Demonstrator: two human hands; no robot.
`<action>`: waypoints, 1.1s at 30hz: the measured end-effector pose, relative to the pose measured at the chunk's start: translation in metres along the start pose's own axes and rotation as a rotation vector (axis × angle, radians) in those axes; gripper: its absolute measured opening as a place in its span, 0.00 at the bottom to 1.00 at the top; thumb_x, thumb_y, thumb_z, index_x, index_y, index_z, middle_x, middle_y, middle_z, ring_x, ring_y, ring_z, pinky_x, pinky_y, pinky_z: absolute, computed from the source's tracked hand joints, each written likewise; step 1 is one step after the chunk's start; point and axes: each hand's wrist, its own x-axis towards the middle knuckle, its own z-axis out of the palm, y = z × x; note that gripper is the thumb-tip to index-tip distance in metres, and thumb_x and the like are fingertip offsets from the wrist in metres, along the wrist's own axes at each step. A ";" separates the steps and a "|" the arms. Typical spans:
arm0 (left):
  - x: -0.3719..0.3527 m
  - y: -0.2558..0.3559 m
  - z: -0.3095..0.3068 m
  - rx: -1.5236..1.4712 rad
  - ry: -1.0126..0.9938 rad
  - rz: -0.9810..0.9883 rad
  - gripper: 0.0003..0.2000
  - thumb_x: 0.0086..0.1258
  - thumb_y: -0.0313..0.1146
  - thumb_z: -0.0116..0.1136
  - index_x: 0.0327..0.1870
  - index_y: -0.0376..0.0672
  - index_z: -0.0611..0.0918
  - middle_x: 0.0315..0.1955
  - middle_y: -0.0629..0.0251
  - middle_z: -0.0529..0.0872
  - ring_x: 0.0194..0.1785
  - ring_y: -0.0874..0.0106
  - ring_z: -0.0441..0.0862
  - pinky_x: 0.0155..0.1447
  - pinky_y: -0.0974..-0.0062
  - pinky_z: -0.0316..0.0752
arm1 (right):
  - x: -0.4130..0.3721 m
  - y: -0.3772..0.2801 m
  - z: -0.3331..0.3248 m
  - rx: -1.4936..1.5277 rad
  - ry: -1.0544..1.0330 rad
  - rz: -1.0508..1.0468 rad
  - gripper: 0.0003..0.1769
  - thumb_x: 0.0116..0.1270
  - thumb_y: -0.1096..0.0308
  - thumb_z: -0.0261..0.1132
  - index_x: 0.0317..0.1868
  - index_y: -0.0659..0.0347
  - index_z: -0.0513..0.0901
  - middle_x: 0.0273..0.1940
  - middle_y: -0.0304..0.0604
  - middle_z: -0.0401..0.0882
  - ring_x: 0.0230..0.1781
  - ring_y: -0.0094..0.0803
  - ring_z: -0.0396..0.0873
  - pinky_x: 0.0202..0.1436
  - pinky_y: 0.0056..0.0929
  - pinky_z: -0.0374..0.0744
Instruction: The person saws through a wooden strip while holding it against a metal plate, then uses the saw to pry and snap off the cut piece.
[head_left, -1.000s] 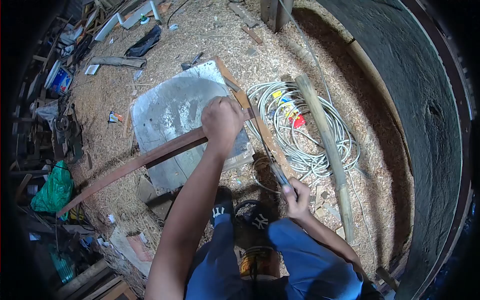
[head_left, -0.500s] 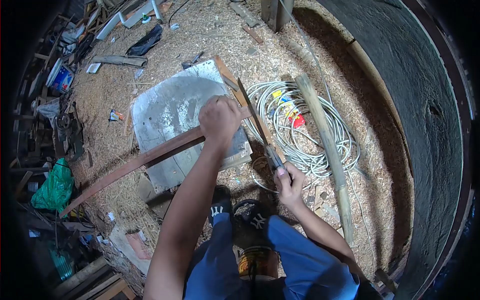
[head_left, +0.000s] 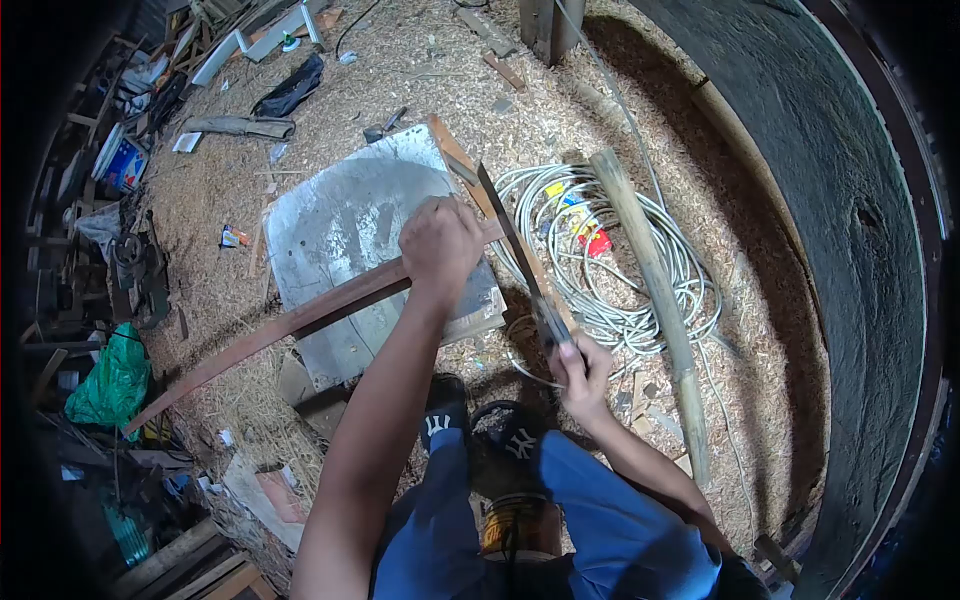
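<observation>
A long reddish wooden strip lies across a worn grey-white board, its far left end reaching past the board. My left hand is closed over the strip near its right end, pressing it at the board's right side. In my right hand is the handle of a handsaw, fingers wrapped round it. The saw's dark blade points away from me and crosses the strip's right end, just right of my left hand. Another wooden piece runs along the board's right edge, partly behind the blade.
Right of the saw lies a coil of pale cable with a wooden pole across it. A dark curved wall stands at far right. A green plastic bag and scrap wood are at left. Wood shavings cover the floor.
The saw and my right hand have shifted very slightly toward me. My left hand keeps its hold on the strip, and the view has moved a little.
</observation>
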 end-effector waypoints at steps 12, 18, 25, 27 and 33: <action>0.001 0.000 0.002 -0.006 0.005 -0.033 0.12 0.69 0.35 0.57 0.30 0.39 0.89 0.33 0.53 0.89 0.40 0.55 0.88 0.49 0.57 0.82 | 0.002 0.009 0.002 -0.144 -0.015 -0.047 0.22 0.80 0.63 0.57 0.24 0.60 0.67 0.19 0.32 0.67 0.20 0.19 0.62 0.24 0.26 0.60; -0.002 0.000 0.001 -0.014 0.005 0.022 0.12 0.69 0.35 0.56 0.30 0.40 0.88 0.33 0.53 0.89 0.39 0.55 0.87 0.48 0.57 0.82 | -0.055 0.021 -0.040 -0.077 -0.038 0.030 0.22 0.77 0.63 0.61 0.24 0.62 0.68 0.20 0.34 0.63 0.22 0.21 0.60 0.26 0.29 0.60; -0.001 0.002 0.002 0.004 0.024 -0.018 0.12 0.69 0.34 0.57 0.28 0.39 0.88 0.33 0.54 0.89 0.41 0.56 0.87 0.49 0.58 0.81 | 0.007 -0.001 0.004 -0.037 -0.011 0.030 0.23 0.79 0.60 0.61 0.25 0.62 0.70 0.21 0.31 0.65 0.23 0.20 0.61 0.27 0.27 0.60; 0.000 0.001 0.002 0.007 0.027 -0.019 0.12 0.69 0.35 0.57 0.28 0.39 0.88 0.33 0.53 0.89 0.41 0.55 0.87 0.49 0.58 0.81 | -0.018 0.005 -0.011 -0.006 -0.009 0.047 0.22 0.78 0.61 0.61 0.25 0.62 0.71 0.21 0.32 0.66 0.23 0.19 0.61 0.27 0.27 0.60; -0.003 0.000 0.002 0.001 0.024 0.016 0.13 0.69 0.35 0.56 0.30 0.39 0.89 0.33 0.53 0.89 0.40 0.54 0.88 0.48 0.58 0.82 | -0.031 0.005 -0.016 -0.097 -0.029 -0.015 0.21 0.77 0.64 0.61 0.24 0.61 0.69 0.20 0.32 0.63 0.22 0.20 0.61 0.25 0.29 0.59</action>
